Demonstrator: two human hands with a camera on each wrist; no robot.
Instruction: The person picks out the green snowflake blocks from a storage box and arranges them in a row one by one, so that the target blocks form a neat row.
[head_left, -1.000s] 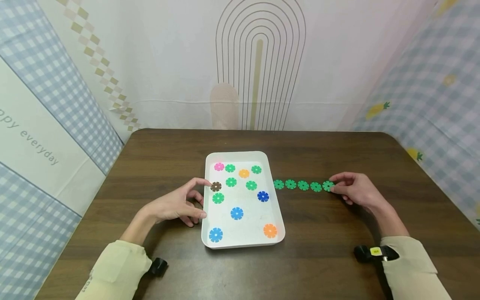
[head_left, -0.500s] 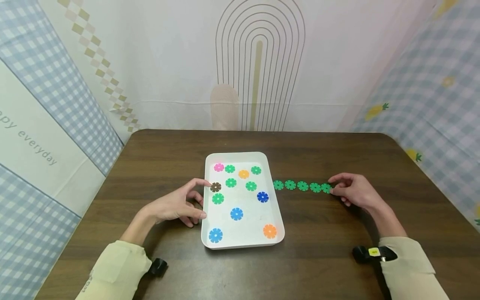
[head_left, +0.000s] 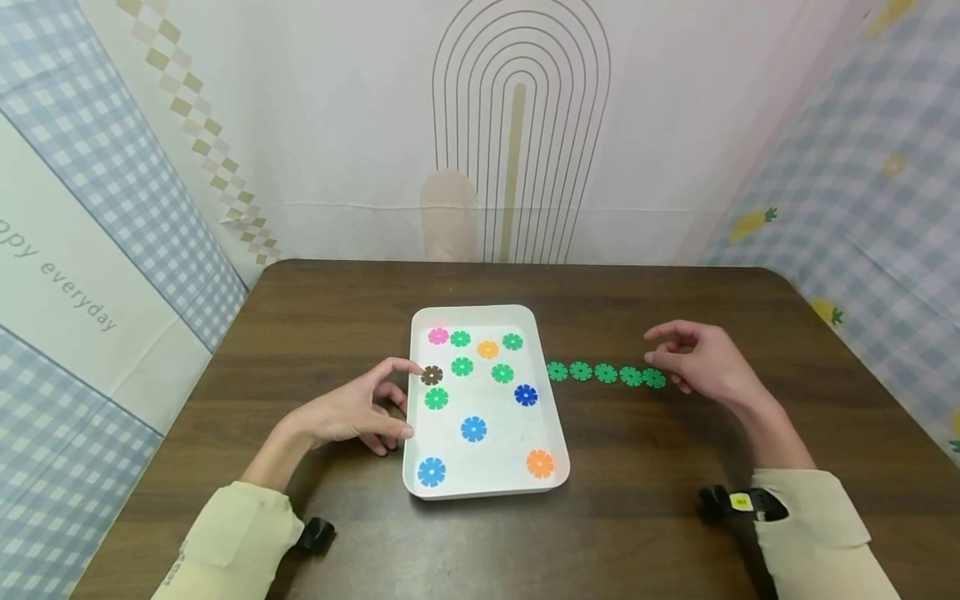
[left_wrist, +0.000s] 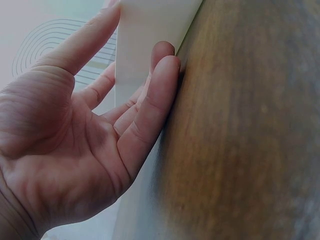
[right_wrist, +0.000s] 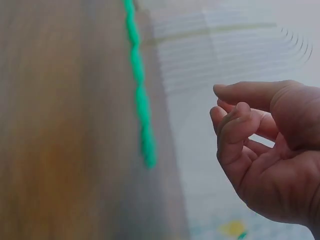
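My left hand (head_left: pixel 348 408) is at the left side of a white tray (head_left: pixel 498 479), its thumb tip and index fingertip at the rim. In the left wrist view, the other fingers lie loosely against the outside of the tray wall (left_wrist: pixel 140 45). Right of the tray, several green flower-shaped snap discs (head_left: pixel 605 372) lie flat in a row on the table. Just above the right end disc (head_left: pixel 654 377) hovers my right hand (head_left: pixel 701 362), fingers loosely bent and holding nothing. The right wrist view shows it apart from the green row (right_wrist: pixel 142 105).
Inside the tray lie several more discs: a pink disc (head_left: pixel 438 336), a brown disc (head_left: pixel 431 376), a dark blue disc (head_left: pixel 526 395), an orange disc (head_left: pixel 540 463), light blue ones and green ones. The brown wooden table (head_left: pixel 637 517) reaches back to a patterned curtain (head_left: pixel 337 125).
The right hand set the last green disc down slightly left at the row's end, let go of it and rose. The left hand and the tray have stayed put.
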